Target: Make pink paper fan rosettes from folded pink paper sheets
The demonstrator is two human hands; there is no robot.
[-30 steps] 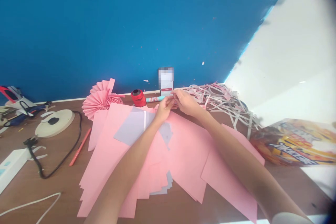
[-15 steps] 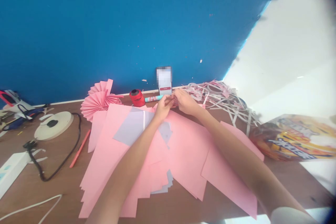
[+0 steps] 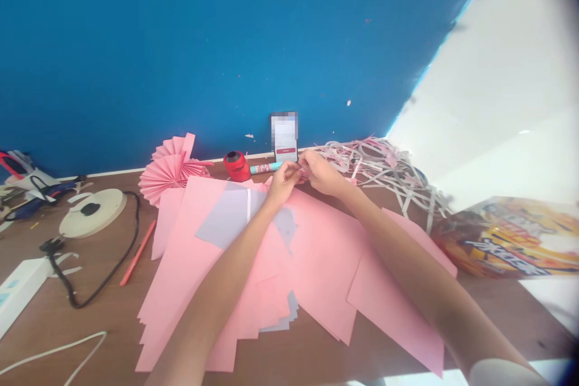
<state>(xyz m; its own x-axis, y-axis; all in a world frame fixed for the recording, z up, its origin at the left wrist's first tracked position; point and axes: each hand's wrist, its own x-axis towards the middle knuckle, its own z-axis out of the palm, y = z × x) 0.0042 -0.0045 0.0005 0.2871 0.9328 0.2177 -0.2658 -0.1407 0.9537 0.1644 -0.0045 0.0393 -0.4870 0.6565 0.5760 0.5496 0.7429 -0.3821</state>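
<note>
My left hand (image 3: 283, 183) and my right hand (image 3: 320, 172) meet at the back of the table, fingertips pinched close together. Something small and pinkish seems to be between them, too hidden to name. Below my arms spread several pink paper sheets (image 3: 325, 259), overlapping, with a grey-lilac sheet (image 3: 224, 217) and a narrow white strip (image 3: 248, 204) on top. Just beyond my left hand lies a light-blue tube (image 3: 265, 167), beside a red round container (image 3: 236, 166) with a dark top. A phone (image 3: 284, 136) leans upright against the blue wall behind my hands.
Pleated pink paper fans (image 3: 174, 172) stand at the back left. A heap of paper strips (image 3: 384, 163) lies at the back right, near a printed plastic bag (image 3: 515, 238). To the left are a red pen (image 3: 138, 253), a white disc (image 3: 94, 214), a black plug cord (image 3: 67, 289) and a power strip (image 3: 22, 289).
Both hands stay together in nearly the same place, with the fingers shifted only slightly. The whole view has moved a little; the things on the table look unmoved.
</note>
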